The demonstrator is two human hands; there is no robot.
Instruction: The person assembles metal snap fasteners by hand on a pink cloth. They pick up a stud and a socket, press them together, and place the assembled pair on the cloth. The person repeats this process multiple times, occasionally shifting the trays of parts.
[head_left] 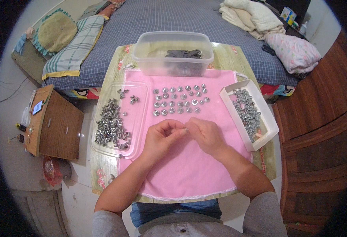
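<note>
My left hand (162, 136) and my right hand (207, 136) meet over the pink cloth (181, 166), fingertips pinched together. Between them a tiny shiny metal part (185, 128) shows; my fingers hide most of it. Just beyond, several round metal fasteners (180, 104) stand in rows on the cloth, each with a wide base and a narrower top. To the left lies a clear plastic lid (140, 130) with a heap of silvery bolts (109, 124) in it. A white open box (269, 125) on the right holds many small metal nuts (246, 112).
At the table's far edge stands a clear plastic tub (173, 39) with dark flat pieces (183, 54) inside. Behind the table is a bed (161, 15) with folded bedding (252, 17). A wooden cabinet (61, 126) stands at left, brown wooden panels (315, 118) at right.
</note>
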